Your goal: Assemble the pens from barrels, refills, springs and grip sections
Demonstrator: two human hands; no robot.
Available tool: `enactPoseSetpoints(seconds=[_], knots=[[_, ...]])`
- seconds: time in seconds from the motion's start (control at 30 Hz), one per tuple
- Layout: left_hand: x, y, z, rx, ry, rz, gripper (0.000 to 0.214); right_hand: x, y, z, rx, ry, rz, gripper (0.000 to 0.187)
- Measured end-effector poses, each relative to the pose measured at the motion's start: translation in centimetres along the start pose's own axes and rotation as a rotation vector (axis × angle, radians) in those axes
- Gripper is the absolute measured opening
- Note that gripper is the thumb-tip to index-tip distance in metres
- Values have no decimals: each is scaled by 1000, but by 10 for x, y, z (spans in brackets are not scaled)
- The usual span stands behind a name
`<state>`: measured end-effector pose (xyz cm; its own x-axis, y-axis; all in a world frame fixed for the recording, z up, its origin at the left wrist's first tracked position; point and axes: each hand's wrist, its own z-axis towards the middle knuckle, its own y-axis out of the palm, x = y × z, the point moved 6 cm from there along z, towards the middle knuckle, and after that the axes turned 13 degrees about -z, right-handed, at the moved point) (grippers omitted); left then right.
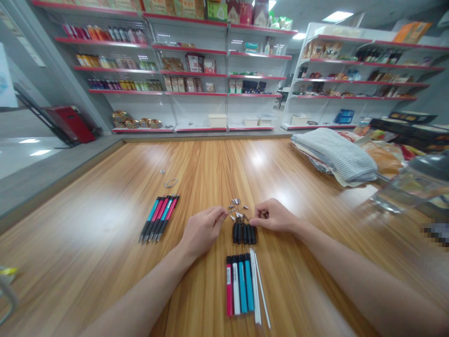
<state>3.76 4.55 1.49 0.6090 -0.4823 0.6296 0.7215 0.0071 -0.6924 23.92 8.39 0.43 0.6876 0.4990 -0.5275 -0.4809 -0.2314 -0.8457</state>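
My left hand (pixel 202 228) is pinched on a small silver pen tip, just left of a scatter of several silver tips (pixel 237 204) on the wooden table (pixel 105 234). My right hand (pixel 271 216) is closed in a pinch beside the same scatter, above a row of black pen grips (pixel 244 233); what it holds is too small to make out. Nearer me lie coloured pen barrels (pixel 239 289) and white refills (pixel 258 290). A row of assembled pens (pixel 159 217) lies to the left.
A rubber band (pixel 171 183) and a small ring (pixel 162 171) lie farther out. Folded striped cloth (pixel 336 154), packaged goods and a clear lidded jar (pixel 414 185) crowd the right side. Store shelves (pixel 196 75) stand behind the table.
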Motion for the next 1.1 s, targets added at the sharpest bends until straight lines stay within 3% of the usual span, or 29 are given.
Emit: enactPoseSetpoints(seconds=[0.1, 0.2, 0.47, 0.57, 0.8, 1.1], knots=[[0, 0, 0, -3, 5, -4, 25, 1, -1, -5, -121, -99, 143, 22], [0, -1, 1, 4, 10, -3, 25, -1, -1, -7, -179, -159, 241, 25], [0, -1, 0, 7, 16, -5, 25, -3, -1, -7, -180, -227, 156, 10], [0, -1, 0, 7, 22, -9, 25, -1, -6, -4, -100, -219, 194, 10], [5, 1, 0, -19, 63, -1, 25, 11, -7, 1, 255, 7, 364, 17], [7, 1, 0, -25, 63, 17, 26, -4, -17, -8, 465, -16, 228, 11]])
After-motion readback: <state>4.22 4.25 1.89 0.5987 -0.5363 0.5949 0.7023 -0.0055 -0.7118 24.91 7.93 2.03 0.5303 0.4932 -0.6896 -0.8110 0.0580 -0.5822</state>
